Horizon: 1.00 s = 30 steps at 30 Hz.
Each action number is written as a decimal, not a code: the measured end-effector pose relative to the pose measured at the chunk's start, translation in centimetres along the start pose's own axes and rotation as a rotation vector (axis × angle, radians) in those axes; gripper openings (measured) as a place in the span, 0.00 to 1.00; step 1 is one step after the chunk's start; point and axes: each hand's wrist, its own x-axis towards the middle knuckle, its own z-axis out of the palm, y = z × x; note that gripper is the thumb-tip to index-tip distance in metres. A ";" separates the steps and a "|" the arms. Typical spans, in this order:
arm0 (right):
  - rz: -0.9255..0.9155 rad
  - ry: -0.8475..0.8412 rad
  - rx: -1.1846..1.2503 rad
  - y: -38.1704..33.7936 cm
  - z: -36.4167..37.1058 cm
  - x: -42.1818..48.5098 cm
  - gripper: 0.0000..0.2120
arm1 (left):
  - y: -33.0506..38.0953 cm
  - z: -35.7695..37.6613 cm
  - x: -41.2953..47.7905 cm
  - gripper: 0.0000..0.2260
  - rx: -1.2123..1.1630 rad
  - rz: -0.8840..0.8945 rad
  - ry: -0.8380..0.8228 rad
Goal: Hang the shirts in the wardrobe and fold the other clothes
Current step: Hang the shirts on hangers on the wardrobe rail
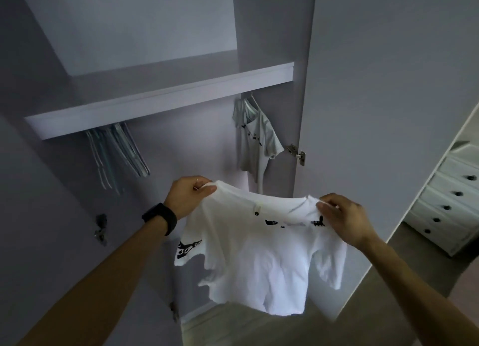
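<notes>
A white T-shirt with black prints (261,257) hangs spread in front of the open wardrobe. My left hand (186,195) pinches its left shoulder. My right hand (342,216) grips the fabric by the collar on the right. A hanger seems to sit inside the shirt, though I cannot tell for sure. Deeper in, a second white T-shirt (256,138) hangs on a hanger at the right end under the shelf. Several empty hangers (116,154) hang at the left under the shelf.
The wardrobe shelf (160,102) runs across above the hanging space. The open wardrobe door (383,91) stands at the right, with a hinge (296,152) on its inner edge. A white chest of drawers (451,200) stands at the far right.
</notes>
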 end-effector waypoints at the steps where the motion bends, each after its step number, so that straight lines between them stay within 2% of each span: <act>1: -0.016 -0.047 -0.041 -0.1 0.2 0.3 0.04 | -0.1 -0.2 -0.3 0.06 0.000 -0.011 0.018; 5: -0.055 -0.042 0.100 -2.8 1.6 1.8 0.05 | -0.6 -0.6 -1.7 0.03 -0.149 -0.089 0.148; 7: -0.120 -0.091 0.181 -5.1 2.9 2.4 0.05 | 0.0 -0.7 -2.4 0.04 -0.219 -0.104 0.200; 15: -0.338 -0.360 0.377 -14.2 8.4 4.0 0.04 | 2.4 -2.3 -4.5 0.03 -0.375 -0.090 0.152; 18: -0.408 -0.491 0.446 -17.6 9.9 4.7 0.05 | 1.9 -4.4 -5.1 0.08 -0.405 -0.105 0.136; 20: -0.414 -0.533 0.473 -18.9 10.8 5.2 0.04 | 1.5 -5.3 -5.5 0.09 -0.414 -0.116 0.105; 26: -0.344 -0.516 0.537 -22.7 14.1 6.1 0.07 | 1.2 -7.3 -6.7 0.11 -0.503 -0.135 0.071; 30: -0.356 -0.553 0.548 -24.0 15.8 6.4 0.04 | -0.7 -8.4 -6.8 0.06 -0.363 -0.113 0.144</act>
